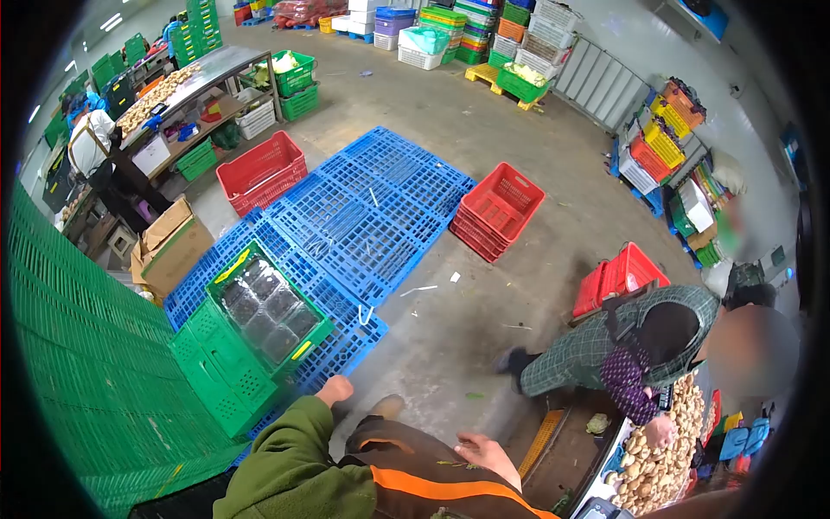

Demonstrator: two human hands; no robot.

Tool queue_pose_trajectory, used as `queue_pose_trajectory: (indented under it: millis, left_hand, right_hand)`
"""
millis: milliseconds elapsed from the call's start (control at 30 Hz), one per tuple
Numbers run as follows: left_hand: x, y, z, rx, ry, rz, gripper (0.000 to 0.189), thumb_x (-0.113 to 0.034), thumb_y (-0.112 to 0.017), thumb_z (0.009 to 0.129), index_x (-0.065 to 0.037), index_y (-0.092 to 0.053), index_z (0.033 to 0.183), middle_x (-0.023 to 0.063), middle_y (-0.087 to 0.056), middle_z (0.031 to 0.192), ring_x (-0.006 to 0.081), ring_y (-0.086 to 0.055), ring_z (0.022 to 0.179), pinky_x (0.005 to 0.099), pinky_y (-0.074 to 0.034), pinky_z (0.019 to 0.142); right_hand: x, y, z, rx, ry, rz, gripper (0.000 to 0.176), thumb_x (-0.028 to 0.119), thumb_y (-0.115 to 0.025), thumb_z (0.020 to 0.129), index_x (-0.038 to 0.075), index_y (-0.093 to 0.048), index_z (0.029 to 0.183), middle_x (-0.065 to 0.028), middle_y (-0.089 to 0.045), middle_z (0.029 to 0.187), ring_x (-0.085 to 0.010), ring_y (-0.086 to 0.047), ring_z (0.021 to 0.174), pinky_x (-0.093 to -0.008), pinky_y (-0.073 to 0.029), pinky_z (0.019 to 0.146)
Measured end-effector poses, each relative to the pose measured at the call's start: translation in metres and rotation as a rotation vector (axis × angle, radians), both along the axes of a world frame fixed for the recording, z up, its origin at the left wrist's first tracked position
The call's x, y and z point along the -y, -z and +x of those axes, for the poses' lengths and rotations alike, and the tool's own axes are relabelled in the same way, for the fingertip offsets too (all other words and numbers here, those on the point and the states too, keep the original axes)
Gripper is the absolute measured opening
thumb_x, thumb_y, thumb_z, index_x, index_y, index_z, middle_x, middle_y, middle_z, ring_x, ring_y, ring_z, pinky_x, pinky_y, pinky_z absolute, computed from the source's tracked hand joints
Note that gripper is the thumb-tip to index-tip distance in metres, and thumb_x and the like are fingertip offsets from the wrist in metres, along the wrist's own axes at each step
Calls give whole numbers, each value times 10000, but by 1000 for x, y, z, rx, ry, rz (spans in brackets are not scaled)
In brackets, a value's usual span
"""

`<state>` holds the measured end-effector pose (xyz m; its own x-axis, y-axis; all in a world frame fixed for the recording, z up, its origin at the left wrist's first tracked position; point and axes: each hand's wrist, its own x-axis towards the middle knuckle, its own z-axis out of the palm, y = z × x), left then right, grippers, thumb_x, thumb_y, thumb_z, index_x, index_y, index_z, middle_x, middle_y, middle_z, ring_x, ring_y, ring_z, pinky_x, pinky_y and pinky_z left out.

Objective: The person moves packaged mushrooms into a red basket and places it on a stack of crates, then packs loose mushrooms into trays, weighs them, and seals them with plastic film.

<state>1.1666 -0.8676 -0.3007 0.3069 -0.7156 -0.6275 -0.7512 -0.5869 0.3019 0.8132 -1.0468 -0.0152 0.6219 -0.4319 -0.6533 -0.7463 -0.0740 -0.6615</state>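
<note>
My left hand [335, 391], at the end of a green sleeve, is closed in a fist near the corner of a green crate [313, 339], with nothing visible in it. That crate holds several clear-wrapped dark packs [270, 310] and rests on another green crate [220, 368]. My right hand [486, 454] hangs low in front of my brown apron [406, 463] with its orange stripe. Its fingers are loosely bent and apart, and it holds nothing that I can see. Both hands are away from the mushrooms [648, 463] on the table to the right.
Blue pallets [380, 203] lie on the floor ahead, with red crates [501, 208] beside them. A tall wall of green crates [95, 363] rises at my left. A co-worker in a checked apron [584, 346] bends over the mushroom table at right. A cardboard box [173, 246] stands left.
</note>
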Motion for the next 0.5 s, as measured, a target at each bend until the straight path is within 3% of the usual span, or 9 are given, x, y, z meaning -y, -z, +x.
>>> queue_pose_trajectory:
  millis: [33, 133, 233, 367, 433, 500]
  left_hand:
    - [0, -7, -6, -3, -167, -60, 349, -286, -456, 808, -22, -685, 800, 202, -657, 907, 366, -624, 903, 429, -497, 813]
    - [-3, -11, -24, -17, -284, -46, 347, -282, -449, 811, -31, -689, 799, 215, -654, 887, 366, -629, 898, 422, -499, 819]
    - [-12, -37, -44, -3, -265, -110, 326, -279, -471, 799, -37, -686, 767, 214, -653, 828, 370, -634, 864, 424, -501, 794]
    - [-33, -18, -77, 27, -363, -196, 302, -270, -498, 778, -32, -677, 730, 197, -654, 778, 364, -641, 808, 427, -508, 747]
    - [-40, -14, -85, -131, -277, 70, 343, -279, -469, 803, -29, -693, 871, 198, -645, 1015, 358, -596, 997, 432, -470, 876]
    - [-45, -12, -92, -134, -192, 97, 339, -259, -462, 804, -21, -691, 883, 218, -635, 1022, 364, -589, 1007, 436, -465, 879]
  right_hand:
    - [2, 1, -8, 5, 1, -4, 510, 378, -597, 867, 62, -534, 1262, -179, -554, 1252, -314, -509, 1187, -369, -403, 990]
    - [2, 13, -38, 41, -12, -9, 511, 376, -605, 858, 55, -544, 1251, -184, -562, 1238, -315, -535, 1158, -371, -420, 973]
    - [2, 32, -66, 18, 52, -2, 511, 381, -615, 845, 45, -560, 1227, -192, -570, 1219, -318, -570, 1105, -378, -446, 939]
    - [3, 49, -90, 95, 64, -21, 494, 374, -633, 834, 33, -582, 1187, -208, -583, 1182, -335, -592, 1059, -375, -477, 885]
    - [5, 44, -92, 121, 10, -118, 484, 365, -640, 832, 27, -587, 1174, -216, -587, 1167, -341, -592, 1057, -372, -478, 883]
    - [-1, 34, -93, 134, 52, -125, 468, 343, -644, 840, 22, -584, 1174, -210, -594, 1159, -323, -600, 1046, -365, -478, 881]
